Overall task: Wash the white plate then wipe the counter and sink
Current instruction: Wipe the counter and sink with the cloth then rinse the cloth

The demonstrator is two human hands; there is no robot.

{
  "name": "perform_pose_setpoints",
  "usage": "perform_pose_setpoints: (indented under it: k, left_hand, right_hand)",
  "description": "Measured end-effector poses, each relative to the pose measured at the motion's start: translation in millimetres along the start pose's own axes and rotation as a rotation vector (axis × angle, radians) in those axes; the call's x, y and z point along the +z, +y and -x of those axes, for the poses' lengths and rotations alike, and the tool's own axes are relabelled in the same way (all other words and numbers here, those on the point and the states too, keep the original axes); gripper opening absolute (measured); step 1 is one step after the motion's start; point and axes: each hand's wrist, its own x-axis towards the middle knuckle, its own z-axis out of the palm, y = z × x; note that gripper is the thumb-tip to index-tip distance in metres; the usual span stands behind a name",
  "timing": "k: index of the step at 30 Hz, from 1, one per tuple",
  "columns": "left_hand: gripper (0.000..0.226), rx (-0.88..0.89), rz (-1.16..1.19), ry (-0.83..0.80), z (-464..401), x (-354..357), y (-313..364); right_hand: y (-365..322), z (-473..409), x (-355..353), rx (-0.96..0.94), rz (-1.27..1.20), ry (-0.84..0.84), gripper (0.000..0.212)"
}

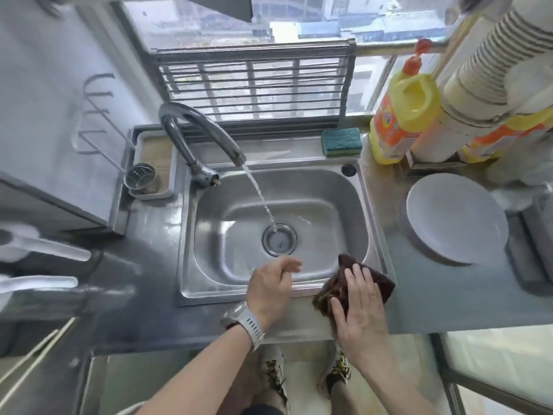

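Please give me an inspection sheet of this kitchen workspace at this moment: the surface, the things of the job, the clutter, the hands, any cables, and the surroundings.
Surface: steel counter around a steel sink.
Job's things: white plate lies on the counter right of the sink; brown cloth lies on the sink's front right corner; faucet runs water onto the drain.
Clutter: green sponge behind the sink; yellow detergent bottle; stacked paper cups; metal strainer cup.
Hands: right hand flat on the cloth; left hand open over the sink's front rim, holding nothing.
Cables: nothing seen.
Surroundings: window with a metal rack behind the sink.
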Motion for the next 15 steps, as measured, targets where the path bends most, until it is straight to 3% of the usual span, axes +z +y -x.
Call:
perform_pose_setpoints:
  k: [3, 7, 10, 12, 15]
  left_hand:
    - [0.035, -0.054, -0.130, 0.190, 12, -34, -35]
    - [0.033, -0.137, -0.114, 0.363, 31, -85, -75]
    - [0.027, -0.180, -0.109, 0.430, 46, -114, -95]
    - [0.028, -0.215, -0.105, 0.453, 51, -128, -104]
    - [0.035, -0.274, -0.119, 0.472, 55, -138, -111]
  right_hand:
    - [-69, 11, 31, -0.114, 0.006, -0.067, 0.062]
    - [-196, 5, 90, -0.348, 0.020, -0.222, 0.063]
    - [-267, -3, 119, -0.345, 0.032, -0.228, 0.066]
    - [-270, 0, 122, -0.354, 0.039, -0.215, 0.067]
    - [-219, 9, 96, -0.440, 0.041, -0.249, 0.067]
